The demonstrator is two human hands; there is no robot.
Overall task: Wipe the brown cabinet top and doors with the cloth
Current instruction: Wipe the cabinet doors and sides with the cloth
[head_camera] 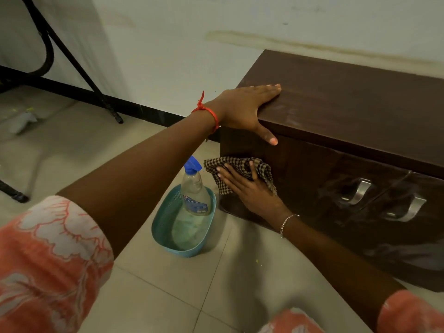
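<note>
A low brown cabinet stands against the wall at the right, with two doors that carry metal handles. My left hand lies flat on the near left corner of its top, fingers spread, thumb hanging over the front edge. My right hand presses a brown checked cloth flat against the left end of the cabinet front, below the left hand. The cloth sticks out above and to the left of my fingers.
A teal plastic basket sits on the tiled floor just left of the cabinet, holding a clear spray bottle with a blue nozzle. Black metal furniture legs stand at the far left by the wall. A crumpled pale item lies on the floor.
</note>
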